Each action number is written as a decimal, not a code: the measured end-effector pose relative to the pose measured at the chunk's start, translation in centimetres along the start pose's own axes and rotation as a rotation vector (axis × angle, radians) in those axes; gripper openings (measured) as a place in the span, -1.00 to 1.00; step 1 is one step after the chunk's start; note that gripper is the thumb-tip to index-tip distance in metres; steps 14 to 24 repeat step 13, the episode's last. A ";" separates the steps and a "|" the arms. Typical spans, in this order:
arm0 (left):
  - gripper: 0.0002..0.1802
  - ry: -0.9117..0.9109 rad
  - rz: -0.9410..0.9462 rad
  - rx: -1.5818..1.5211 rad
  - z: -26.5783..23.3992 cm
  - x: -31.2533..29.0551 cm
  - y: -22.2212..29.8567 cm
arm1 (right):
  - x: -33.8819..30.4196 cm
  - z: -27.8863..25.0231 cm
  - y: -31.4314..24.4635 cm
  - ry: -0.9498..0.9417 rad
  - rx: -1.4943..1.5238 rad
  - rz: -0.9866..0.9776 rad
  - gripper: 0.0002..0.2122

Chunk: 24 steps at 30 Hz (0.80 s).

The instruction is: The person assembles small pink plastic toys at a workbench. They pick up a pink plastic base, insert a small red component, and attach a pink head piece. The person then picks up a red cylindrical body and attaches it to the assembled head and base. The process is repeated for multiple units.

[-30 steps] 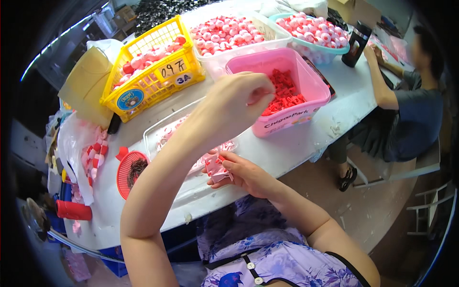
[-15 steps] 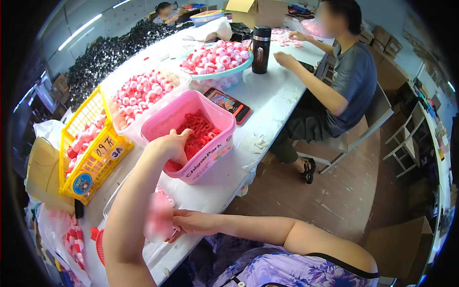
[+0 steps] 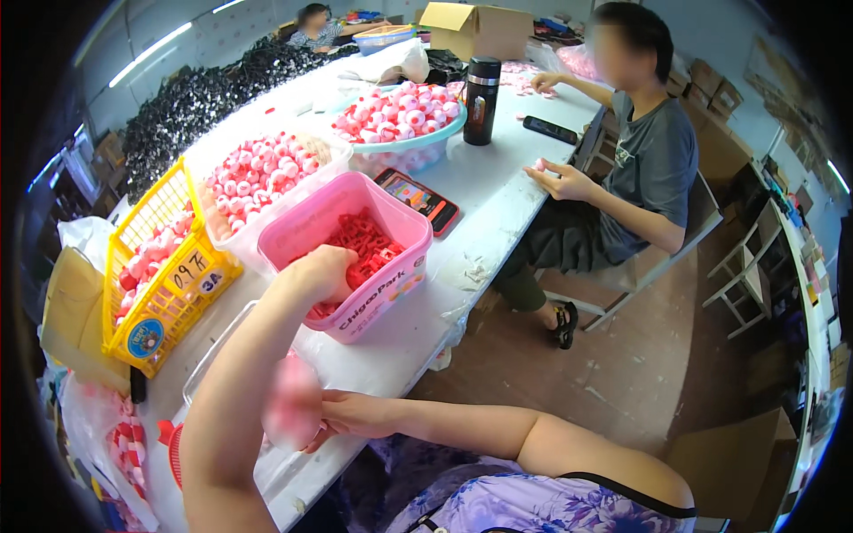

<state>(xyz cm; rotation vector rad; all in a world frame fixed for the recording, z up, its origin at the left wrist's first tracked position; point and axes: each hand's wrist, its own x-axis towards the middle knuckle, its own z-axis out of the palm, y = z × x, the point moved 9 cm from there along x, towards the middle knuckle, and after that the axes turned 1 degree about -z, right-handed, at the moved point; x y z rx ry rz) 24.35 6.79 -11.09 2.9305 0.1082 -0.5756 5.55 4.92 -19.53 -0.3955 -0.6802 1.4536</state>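
Note:
My left hand [image 3: 318,271] reaches down into a pink plastic tub [image 3: 384,302] of small red plastic pieces [image 3: 369,240]. Its fingers curl in among the pieces and are hidden from me. My right hand [image 3: 348,414] rests at the table's front edge, closed on a pale pink round piece [image 3: 291,404] that is blurred. My left forearm crosses above that piece. A clear shallow tray [image 3: 209,355] lies under my left arm.
Left of the tub stand a yellow basket [image 3: 155,293] and a clear bin [image 3: 258,173], both holding pink-and-white balls. A teal basin [image 3: 418,142], a phone [image 3: 418,197] and a black flask [image 3: 482,99] lie beyond. A seated co-worker [image 3: 653,160] works at the right.
My left hand has dropped from above the tub, past its rim, down into the red pieces. My head has turned right, so the table has shifted left. My right hand stays at the front edge.

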 end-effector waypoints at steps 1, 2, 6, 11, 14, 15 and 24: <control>-0.40 0.057 0.000 -0.020 -0.9 -0.3 -0.2 | 0.1 0.2 0.0 -0.003 -0.015 0.019 -0.55; -0.48 0.171 0.100 -0.034 -1.6 0.5 -1.3 | 0.1 0.5 -0.1 -0.006 -0.031 0.039 -0.53; -0.52 0.305 0.086 -0.075 -8.1 -4.7 -0.4 | 0.0 0.5 0.0 0.020 -0.030 0.100 -0.49; -0.62 0.244 -0.078 -0.281 -9.9 -10.4 -3.4 | -0.4 -1.1 0.6 0.078 -0.015 0.084 -0.49; -0.63 0.260 -0.098 -0.136 -9.1 -13.5 -6.1 | 0.3 -0.5 0.8 0.024 -0.021 0.089 -0.47; -0.63 0.260 -0.098 -0.136 -9.1 -13.5 -6.1 | 0.3 -0.5 0.8 0.024 -0.021 0.089 -0.47; -0.63 0.260 -0.098 -0.136 -9.1 -13.5 -6.1 | 0.3 -0.5 0.8 0.024 -0.021 0.089 -0.47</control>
